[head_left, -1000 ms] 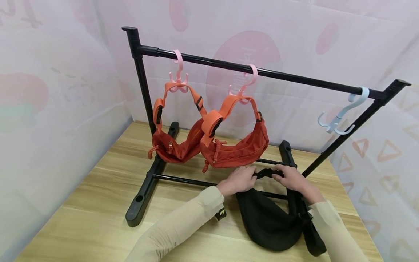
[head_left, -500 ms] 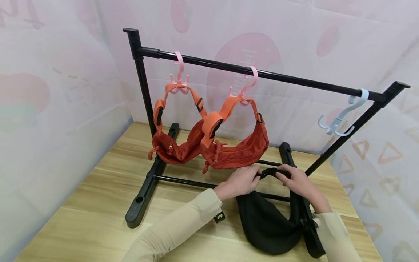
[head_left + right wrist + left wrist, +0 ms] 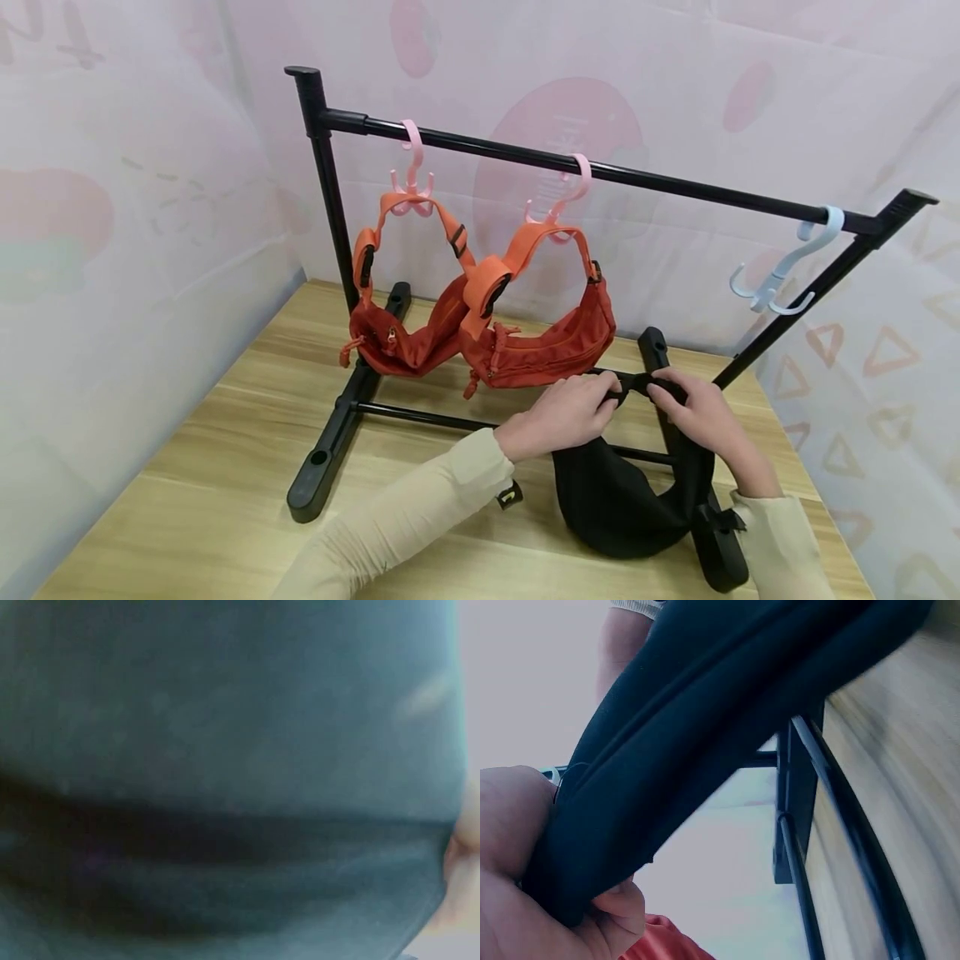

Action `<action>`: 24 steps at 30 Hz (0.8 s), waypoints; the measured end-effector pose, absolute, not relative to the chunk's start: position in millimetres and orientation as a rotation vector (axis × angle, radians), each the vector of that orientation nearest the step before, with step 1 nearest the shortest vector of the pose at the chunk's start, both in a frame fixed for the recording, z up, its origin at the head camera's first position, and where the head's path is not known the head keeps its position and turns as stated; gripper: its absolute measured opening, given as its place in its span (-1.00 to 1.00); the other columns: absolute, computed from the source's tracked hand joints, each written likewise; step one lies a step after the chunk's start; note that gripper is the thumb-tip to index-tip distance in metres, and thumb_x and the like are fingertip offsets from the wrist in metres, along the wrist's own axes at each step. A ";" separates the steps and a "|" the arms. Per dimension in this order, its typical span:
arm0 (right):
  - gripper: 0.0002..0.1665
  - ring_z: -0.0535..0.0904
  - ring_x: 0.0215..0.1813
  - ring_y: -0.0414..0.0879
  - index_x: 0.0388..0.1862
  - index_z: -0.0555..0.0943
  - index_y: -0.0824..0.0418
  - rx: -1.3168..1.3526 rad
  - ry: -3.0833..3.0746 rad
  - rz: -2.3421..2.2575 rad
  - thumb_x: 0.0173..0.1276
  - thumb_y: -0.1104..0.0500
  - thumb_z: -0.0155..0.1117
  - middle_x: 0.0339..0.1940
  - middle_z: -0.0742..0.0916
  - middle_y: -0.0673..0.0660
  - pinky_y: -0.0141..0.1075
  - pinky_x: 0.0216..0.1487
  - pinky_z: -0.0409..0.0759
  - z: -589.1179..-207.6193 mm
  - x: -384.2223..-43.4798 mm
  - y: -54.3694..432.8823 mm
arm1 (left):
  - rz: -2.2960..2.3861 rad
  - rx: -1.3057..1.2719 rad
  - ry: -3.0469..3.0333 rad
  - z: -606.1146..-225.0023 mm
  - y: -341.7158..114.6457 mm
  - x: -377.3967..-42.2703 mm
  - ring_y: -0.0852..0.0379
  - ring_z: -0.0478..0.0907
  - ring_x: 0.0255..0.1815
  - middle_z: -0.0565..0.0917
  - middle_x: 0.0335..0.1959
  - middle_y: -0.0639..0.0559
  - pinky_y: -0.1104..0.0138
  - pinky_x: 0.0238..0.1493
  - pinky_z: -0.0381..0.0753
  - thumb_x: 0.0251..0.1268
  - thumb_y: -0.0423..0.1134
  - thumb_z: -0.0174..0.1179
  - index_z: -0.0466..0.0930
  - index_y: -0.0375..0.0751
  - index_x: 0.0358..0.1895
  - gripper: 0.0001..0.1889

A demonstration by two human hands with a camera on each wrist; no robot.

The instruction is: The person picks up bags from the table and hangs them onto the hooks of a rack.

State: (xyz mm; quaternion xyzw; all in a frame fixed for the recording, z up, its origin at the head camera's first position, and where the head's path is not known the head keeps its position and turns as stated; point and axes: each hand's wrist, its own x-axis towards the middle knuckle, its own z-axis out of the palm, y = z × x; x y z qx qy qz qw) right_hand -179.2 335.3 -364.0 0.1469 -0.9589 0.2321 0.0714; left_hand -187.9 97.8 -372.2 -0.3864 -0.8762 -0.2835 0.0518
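A black waist bag (image 3: pixel 622 508) hangs in a curve below both hands at the right of the rack, in front of its lower bars. My left hand (image 3: pixel 566 417) grips one end of its upper strap, and my right hand (image 3: pixel 701 417) pinches the strap (image 3: pixel 636 383) a short way to the right. In the left wrist view, the left fingers (image 3: pixel 622 907) curl round the dark fabric (image 3: pixel 652 757). Black cloth (image 3: pixel 225 735) fills most of the right wrist view, with a bit of hand at its right edge. A small black buckle (image 3: pixel 510 495) shows below the left wrist.
A black rack (image 3: pixel 480 148) stands on the wooden table (image 3: pixel 202 500). Two red waist bags (image 3: pixel 405 342) with orange straps hang from pink hooks (image 3: pixel 573 192). At the bar's right end hangs a light blue hook (image 3: pixel 787 267) with no bag on it.
Both hands have moved to the right with the strap between them. The black waist bag has shifted right, and its lower edge sits slightly higher. The hanging red bags stay put.
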 end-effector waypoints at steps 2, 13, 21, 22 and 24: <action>-0.65 0.54 -0.58 -0.29 0.09 0.59 0.21 0.428 -2.874 0.701 0.50 0.02 0.13 -0.48 0.69 0.12 -0.33 -0.46 0.48 -360.3 -177.3 335.5 | -0.837 -1.185 -2.640 -367.8 98.4 -187.7 0.33 0.44 -0.49 0.60 -0.32 0.17 0.56 -0.56 0.34 0.50 -0.18 0.04 0.50 -0.10 0.05 -0.81; -0.71 0.46 -0.62 -0.32 0.04 0.61 0.21 0.442 -2.763 0.748 0.49 0.07 0.16 -0.56 0.63 0.06 -0.36 -0.52 0.43 -346.3 -171.6 337.2 | -0.867 -1.237 -2.595 -350.7 101.5 -191.0 0.30 0.34 -0.66 0.47 -0.48 0.18 0.53 -0.70 0.24 0.50 -0.20 0.03 0.51 -0.08 0.00 -0.85; -0.73 0.54 -0.59 -0.29 0.04 0.59 0.24 0.429 -2.724 0.804 0.48 0.12 0.16 -0.46 0.68 0.17 -0.35 -0.49 0.49 -338.0 -164.7 343.3 | -0.798 -1.250 -2.560 -342.4 104.5 -193.8 0.30 0.39 -0.57 0.56 -0.41 0.16 0.53 -0.63 0.27 0.50 -0.20 0.03 0.53 -0.10 0.06 -0.80; -0.72 0.54 -0.59 -0.31 0.06 0.59 0.23 0.421 -2.725 0.788 0.49 0.12 0.16 -0.45 0.69 0.17 -0.36 -0.49 0.49 -336.2 -163.2 343.9 | -0.788 -1.253 -2.556 -340.5 104.5 -193.8 0.30 0.40 -0.56 0.57 -0.39 0.15 0.53 -0.62 0.28 0.50 -0.20 0.03 0.53 -0.09 0.06 -0.80; -0.71 0.52 -0.59 -0.33 0.07 0.59 0.21 0.412 -2.720 0.767 0.49 0.10 0.16 -0.47 0.69 0.13 -0.37 -0.48 0.46 -332.5 -161.0 344.7 | -0.767 -1.258 -2.551 -336.7 104.5 -194.2 0.31 0.42 -0.53 0.59 -0.35 0.15 0.53 -0.61 0.31 0.49 -0.20 0.03 0.53 -0.09 0.06 -0.80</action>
